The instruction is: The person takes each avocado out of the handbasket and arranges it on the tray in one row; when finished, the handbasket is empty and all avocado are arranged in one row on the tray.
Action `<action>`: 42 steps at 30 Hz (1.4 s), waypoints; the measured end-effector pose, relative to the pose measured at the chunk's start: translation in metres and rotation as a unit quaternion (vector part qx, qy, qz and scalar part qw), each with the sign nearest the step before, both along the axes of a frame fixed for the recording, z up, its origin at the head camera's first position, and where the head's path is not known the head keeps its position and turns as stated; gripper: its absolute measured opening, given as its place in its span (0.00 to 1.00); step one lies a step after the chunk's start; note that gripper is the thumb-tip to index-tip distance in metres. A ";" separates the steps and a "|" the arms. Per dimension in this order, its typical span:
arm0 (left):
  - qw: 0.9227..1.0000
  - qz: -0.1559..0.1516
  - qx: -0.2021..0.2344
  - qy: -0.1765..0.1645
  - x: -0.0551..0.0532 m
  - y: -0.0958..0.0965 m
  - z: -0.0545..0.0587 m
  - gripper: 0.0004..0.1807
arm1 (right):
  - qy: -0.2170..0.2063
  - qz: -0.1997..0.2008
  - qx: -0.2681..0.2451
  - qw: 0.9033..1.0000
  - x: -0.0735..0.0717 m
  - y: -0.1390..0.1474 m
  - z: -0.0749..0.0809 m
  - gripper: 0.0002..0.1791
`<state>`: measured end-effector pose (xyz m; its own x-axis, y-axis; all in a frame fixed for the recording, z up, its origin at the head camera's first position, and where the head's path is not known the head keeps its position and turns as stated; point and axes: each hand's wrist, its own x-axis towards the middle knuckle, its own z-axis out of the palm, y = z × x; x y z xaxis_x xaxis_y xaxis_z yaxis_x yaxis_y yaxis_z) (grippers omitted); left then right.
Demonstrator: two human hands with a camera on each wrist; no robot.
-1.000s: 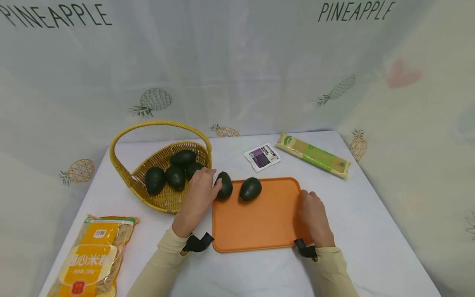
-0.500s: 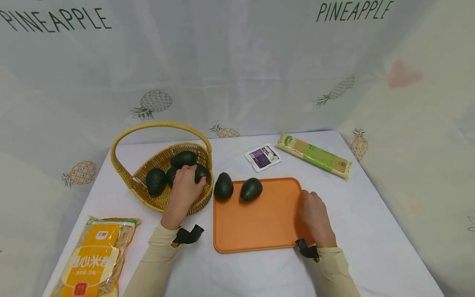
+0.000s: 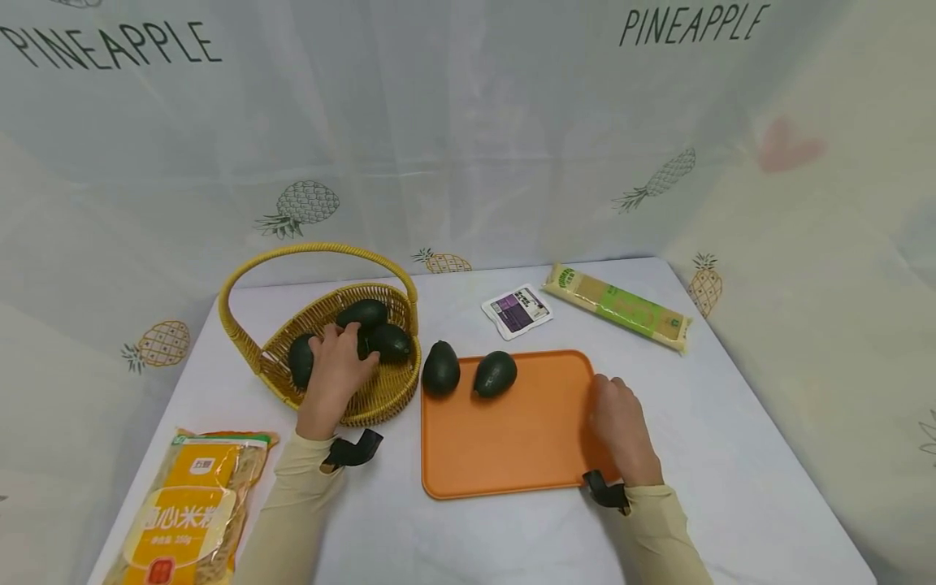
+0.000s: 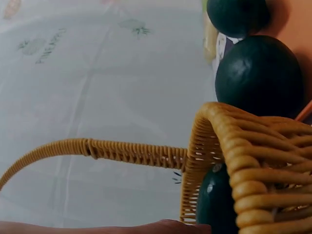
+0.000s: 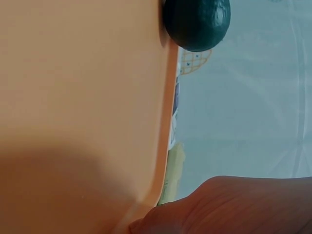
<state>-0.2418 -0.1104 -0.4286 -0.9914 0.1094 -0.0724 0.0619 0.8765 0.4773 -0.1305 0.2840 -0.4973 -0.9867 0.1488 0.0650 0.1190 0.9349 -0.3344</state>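
Left of the tray (image 3: 504, 447), left hand (image 3: 338, 366), fingers spread, over avocados (image 3: 391, 344) in basket (image 3: 382, 400); right hand (image 3: 623, 424) gripping tray's edge

I see the right hand (image 5: 224, 207) at a corner of the orange tray (image 5: 83, 87), a dark avocado (image 5: 197, 24) at its rim, a pale packet (image 5: 171, 175) beyond.

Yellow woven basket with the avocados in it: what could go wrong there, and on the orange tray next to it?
The left hand reaches among the dark green, egg-shaped avocados in the yellow woven basket, so it might knock one against another.

One dark green avocado lies at the corner of the flat, rectangular orange tray, so a bump could roll it off.

The right hand is at the tray's opposite side; pulling or tipping it might start both avocados there rolling.
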 end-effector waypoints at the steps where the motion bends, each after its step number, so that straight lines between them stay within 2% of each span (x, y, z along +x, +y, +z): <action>1: 1.000 0.004 -0.002 -0.005 0.000 -0.001 -0.001 0.37 | 0.001 0.000 0.000 1.000 0.000 0.000 0.000 0.12; 5: 1.000 0.012 -0.005 -0.015 -0.001 -0.005 -0.004 0.38 | 0.004 0.002 -0.004 1.000 0.001 0.000 -0.001 0.12; 12: 1.000 0.012 -0.008 -0.009 -0.001 -0.007 -0.006 0.38 | 0.020 0.006 -0.004 1.000 0.001 0.002 -0.003 0.14; 24: 0.999 0.031 -0.024 -0.036 -0.003 -0.003 -0.005 0.40 | 0.006 0.003 -0.010 1.000 0.000 0.003 -0.003 0.16; 32: 0.996 0.019 -0.018 -0.081 -0.002 -0.003 -0.011 0.42 | -0.001 0.001 -0.019 1.000 -0.001 0.002 -0.003 0.18; 42: 0.998 0.032 -0.001 -0.060 -0.002 -0.001 -0.012 0.39 | -0.005 -0.003 -0.017 1.000 -0.001 0.003 -0.004 0.18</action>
